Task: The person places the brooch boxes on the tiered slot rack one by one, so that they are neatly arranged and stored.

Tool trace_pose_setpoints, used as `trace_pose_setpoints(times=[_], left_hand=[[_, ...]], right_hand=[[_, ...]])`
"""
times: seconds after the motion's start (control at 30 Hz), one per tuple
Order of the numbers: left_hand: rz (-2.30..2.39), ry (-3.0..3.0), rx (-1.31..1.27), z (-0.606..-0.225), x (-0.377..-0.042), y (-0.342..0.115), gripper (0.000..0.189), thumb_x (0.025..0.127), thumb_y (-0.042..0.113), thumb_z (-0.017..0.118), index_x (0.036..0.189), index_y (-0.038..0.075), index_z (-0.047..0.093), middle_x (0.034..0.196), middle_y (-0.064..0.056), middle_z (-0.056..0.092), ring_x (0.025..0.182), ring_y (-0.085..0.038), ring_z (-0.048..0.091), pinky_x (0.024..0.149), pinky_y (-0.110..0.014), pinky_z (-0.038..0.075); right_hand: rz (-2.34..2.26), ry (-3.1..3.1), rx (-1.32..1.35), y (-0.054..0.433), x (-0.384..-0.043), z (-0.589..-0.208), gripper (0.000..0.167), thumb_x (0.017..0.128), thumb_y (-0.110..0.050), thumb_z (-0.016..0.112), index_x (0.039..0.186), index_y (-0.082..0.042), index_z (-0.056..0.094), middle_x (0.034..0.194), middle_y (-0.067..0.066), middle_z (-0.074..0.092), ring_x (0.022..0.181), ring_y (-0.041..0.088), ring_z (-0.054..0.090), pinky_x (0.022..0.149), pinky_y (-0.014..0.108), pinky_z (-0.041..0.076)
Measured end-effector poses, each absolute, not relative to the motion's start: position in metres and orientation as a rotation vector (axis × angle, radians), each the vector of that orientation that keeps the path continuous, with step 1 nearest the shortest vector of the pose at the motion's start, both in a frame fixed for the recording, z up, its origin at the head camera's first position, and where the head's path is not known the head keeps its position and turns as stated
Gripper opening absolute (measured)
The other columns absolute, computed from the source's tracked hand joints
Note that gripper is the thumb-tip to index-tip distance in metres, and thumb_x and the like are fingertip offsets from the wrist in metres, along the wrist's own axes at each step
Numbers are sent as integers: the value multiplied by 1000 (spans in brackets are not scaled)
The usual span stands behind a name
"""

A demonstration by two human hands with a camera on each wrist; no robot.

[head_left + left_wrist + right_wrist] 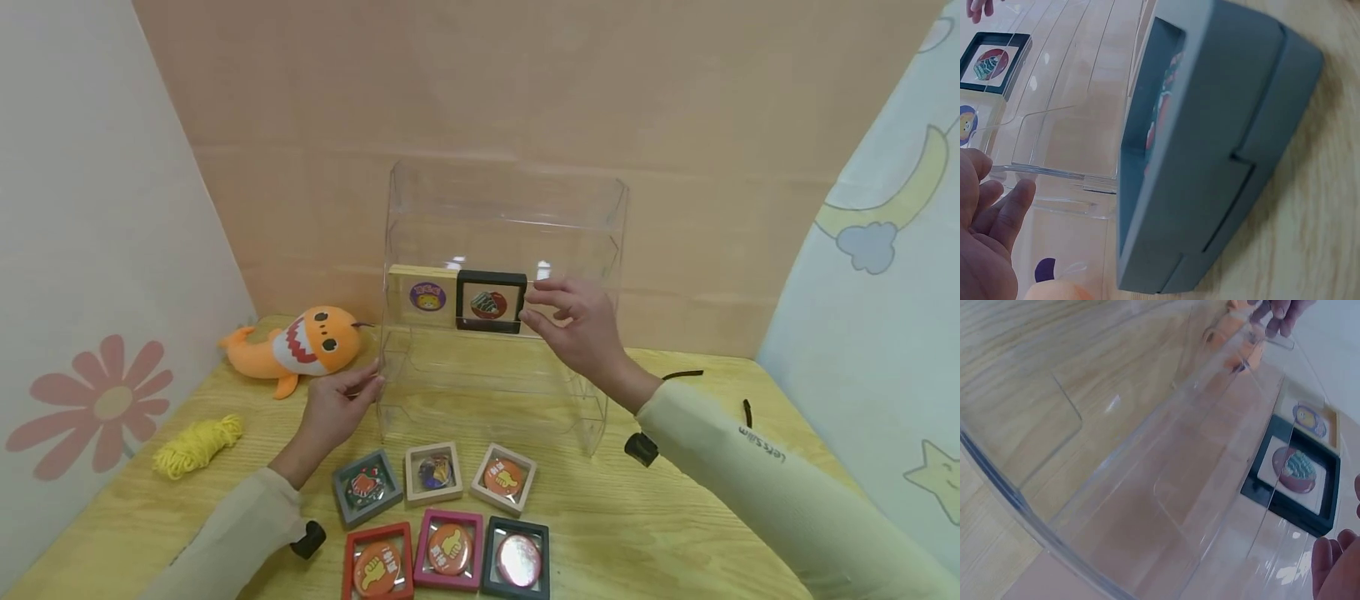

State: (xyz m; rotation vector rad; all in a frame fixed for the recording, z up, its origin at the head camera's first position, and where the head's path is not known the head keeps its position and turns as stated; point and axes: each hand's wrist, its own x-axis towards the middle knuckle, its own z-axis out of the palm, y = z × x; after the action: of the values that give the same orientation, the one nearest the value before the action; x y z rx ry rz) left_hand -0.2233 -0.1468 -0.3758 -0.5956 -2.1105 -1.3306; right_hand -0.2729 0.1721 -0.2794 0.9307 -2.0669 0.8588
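A clear acrylic rack [517, 218] with several tiers stands on the wooden table. My left hand [335, 408] pinches the front edge of its left side panel, thumb and fingers on either side of it in the left wrist view. On a middle tier, a cream frame [427, 296] and a black frame [491, 302] stand side by side, touching, each showing a round badge. Just right of the black frame is my right hand [573, 325], its fingers spread and holding nothing. In the right wrist view a small gap separates these fingers [1322, 565] from the black frame.
Several more framed badges lie in two rows before the rack, among them a grey frame [367, 487] and a red frame [378, 562]. An orange plush shark [300, 346] and a yellow rope bundle [198, 446] lie at left. Thin black pieces [682, 374] lie at right.
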Motion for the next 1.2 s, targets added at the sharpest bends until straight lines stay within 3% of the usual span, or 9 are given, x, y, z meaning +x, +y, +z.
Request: trace_pose_setpoints(times=[0.33, 0.67, 1.2], left_hand=[[-1312, -2110, -583, -375, -222, -150, 24, 81, -15, 66, 104, -17, 64, 93, -27, 66, 76, -36, 67, 62, -16, 54], [-1315, -2115, -561, -374, -221, -150, 24, 81, -14, 67, 104, -17, 64, 94, -26, 66, 76, -36, 67, 63, -15, 53], [-1327, -2132, -552, -374, -220, -150, 24, 82, -13, 66, 105, -17, 63, 98, -27, 65, 79, -37, 67, 65, -15, 53]], right_hand=[[769, -2234, 1131, 153, -239, -295, 15, 81, -16, 77, 93, -7, 73, 90, 1, 68, 77, 14, 62, 52, 25, 53], [693, -2449, 1321, 149, -212, -330, 17, 85, -18, 73, 98, -7, 73, 87, 0, 69, 69, 1, 58, 56, 16, 49], [567, -2741, 1292, 165, -194, -369, 21, 89, -27, 68, 98, -8, 73, 82, -3, 65, 66, 4, 55, 54, 18, 47]])
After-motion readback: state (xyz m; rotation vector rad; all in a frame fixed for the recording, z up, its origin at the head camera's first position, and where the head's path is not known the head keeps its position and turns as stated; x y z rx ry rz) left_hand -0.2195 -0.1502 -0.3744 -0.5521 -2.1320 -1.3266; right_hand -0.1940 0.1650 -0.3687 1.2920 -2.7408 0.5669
